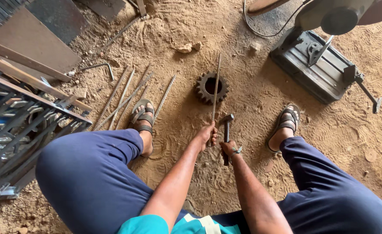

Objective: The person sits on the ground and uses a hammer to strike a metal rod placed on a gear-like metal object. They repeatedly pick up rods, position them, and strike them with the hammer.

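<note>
A sandy dirt floor [251, 99] fills the frame, scuffed with footprints and littered with scrap.

Nearest the camera, at the bottom of the frame, are the person's knees in blue trousers, spread wide in a squat, with a sandalled foot planted on each side. Between them, just below centre, the left hand [207, 135] is clenched around the near end of a thin steel rod [216, 89]. The right hand [228, 148], just beside it, grips the handle of a hammer [227, 130] whose head stands close to the rod, slightly right of it.

From the left hand the rod runs up the frame and lies across the top of a rusty toothed gear [211, 88], which sits on the floor at centre and serves as a rest. Worked well, the rod would stay pressed flat on the gear's rim, the holding hand well back from the point of the blow, and the hammer would land squarely so the rod does not spring sideways.

Left of centre several more rods [128, 97] lie loose by the left foot. At the far left stands a welded metal grille [22, 125]; in the upper right sits a chop saw [325, 60] with its cable.
</note>
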